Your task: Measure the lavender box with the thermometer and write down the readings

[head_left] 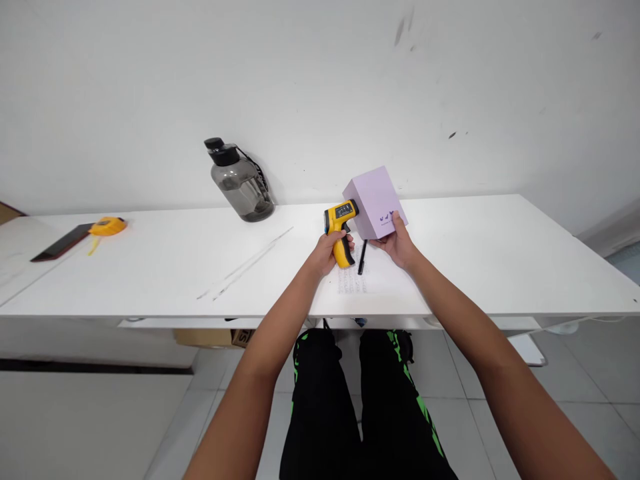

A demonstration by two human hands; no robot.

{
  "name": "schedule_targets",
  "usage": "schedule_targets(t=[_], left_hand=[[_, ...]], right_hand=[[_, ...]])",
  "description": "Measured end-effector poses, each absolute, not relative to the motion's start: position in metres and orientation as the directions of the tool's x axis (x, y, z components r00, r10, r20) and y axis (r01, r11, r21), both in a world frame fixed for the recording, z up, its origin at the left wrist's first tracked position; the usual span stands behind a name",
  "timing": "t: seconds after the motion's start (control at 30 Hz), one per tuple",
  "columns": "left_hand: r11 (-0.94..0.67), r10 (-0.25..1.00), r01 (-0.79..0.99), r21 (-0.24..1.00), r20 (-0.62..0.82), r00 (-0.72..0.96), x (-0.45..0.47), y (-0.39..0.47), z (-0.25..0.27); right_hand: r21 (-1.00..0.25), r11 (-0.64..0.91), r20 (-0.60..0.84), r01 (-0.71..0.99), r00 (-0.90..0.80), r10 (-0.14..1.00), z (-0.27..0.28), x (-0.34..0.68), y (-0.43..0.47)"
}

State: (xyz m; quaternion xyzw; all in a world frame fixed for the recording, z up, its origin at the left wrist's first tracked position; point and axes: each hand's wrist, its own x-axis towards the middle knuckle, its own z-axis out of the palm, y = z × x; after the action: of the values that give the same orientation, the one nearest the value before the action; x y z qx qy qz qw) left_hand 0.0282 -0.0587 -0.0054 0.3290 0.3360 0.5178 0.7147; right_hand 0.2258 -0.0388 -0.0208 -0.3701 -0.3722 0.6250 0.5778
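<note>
My left hand is closed around a yellow and black infrared thermometer. Its front end is close to the left face of a lilac box; whether they touch I cannot tell. The box is tilted, and my right hand grips its lower right corner, with the thumb on the printed face and the other fingers beneath. Below the box lies a black pen on a sheet of paper covered partly with handwriting. The thermometer and the box hide part of the sheet.
A grey, see-through water bottle with a black lid stands near the wall. At the far left of the white table lie a yellow tape measure and a dark flat strip. A cardboard box sits below the table.
</note>
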Motion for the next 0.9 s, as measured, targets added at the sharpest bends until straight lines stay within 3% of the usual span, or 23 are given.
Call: schedule_targets(t=[0.9], left_hand=[[0.242,0.960,-0.514,0.823,-0.128,0.247,0.0264,-0.0579,-0.0048]], right_hand=[[-0.901,-0.052,-0.025,-0.431,-0.068,0.997,-0.0209,0.2270,-0.0385]])
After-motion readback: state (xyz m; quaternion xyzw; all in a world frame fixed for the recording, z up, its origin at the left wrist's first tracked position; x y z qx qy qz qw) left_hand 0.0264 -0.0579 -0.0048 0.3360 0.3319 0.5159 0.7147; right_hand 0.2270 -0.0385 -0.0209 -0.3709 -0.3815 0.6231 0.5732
